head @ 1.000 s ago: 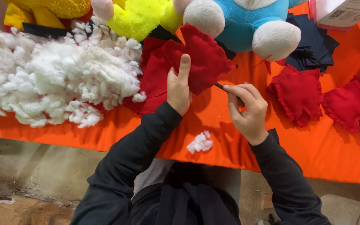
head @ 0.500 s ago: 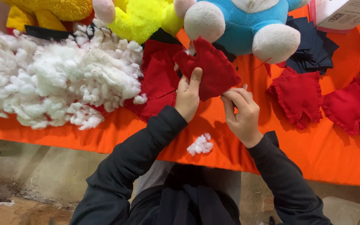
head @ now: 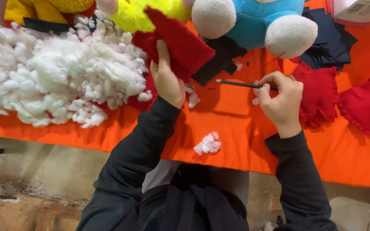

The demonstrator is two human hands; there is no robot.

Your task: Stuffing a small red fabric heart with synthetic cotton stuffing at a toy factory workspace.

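Over the orange-covered table, the person's hands have come apart. A second ago both were bunched together at the edge of the red fleece piece, the thin dark stick worked in close against it. Now the left hand has carried the fleece up and away toward the big heap of white stuffing, fingers closed around its lower edge with the thumb running up the cloth, so the piece stands raised against the yellow plush toy. The right hand has drawn back to the right and rests low over the table, its fingers curled shut on the slim stick, which lies nearly level with its tip pointing left into the gap between the hands. So the stick is out of the fleece, and to my eye the poking bout looks paused, the cloth lifted close to the filling. A small white tuft lies alone near the table's front edge; finished red pieces sit just beyond the right hand, below the blue plush toy.
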